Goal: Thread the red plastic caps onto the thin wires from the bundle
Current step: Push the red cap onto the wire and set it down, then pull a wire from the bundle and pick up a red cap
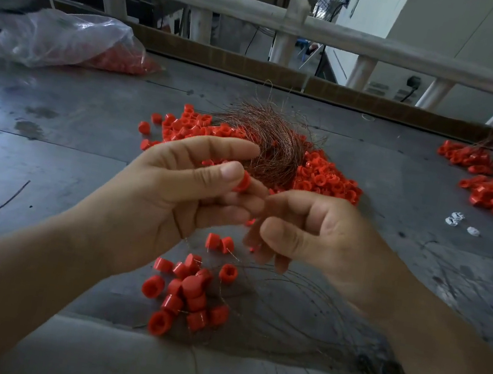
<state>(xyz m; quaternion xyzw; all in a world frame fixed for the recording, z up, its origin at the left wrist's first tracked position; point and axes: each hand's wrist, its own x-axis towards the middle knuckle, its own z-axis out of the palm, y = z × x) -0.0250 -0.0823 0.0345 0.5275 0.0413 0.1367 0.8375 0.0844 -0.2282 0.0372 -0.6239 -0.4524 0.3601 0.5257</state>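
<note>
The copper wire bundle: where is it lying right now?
Head view, centre of the table: the wire bundle lies on the loose pile of red caps, just beyond the left hand, which pinches one red cap.

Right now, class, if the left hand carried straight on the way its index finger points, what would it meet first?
Probably the wire bundle, lying just beyond the index fingertip of the left hand, though depth is unclear.

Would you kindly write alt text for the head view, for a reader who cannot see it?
A person's left hand pinches a red cap while the right hand, fingers curled beside it, seems to pinch a thin wire, above a grey table. Behind lies a wire bundle on a heap of loose caps; nearer lie threaded caps.
</note>
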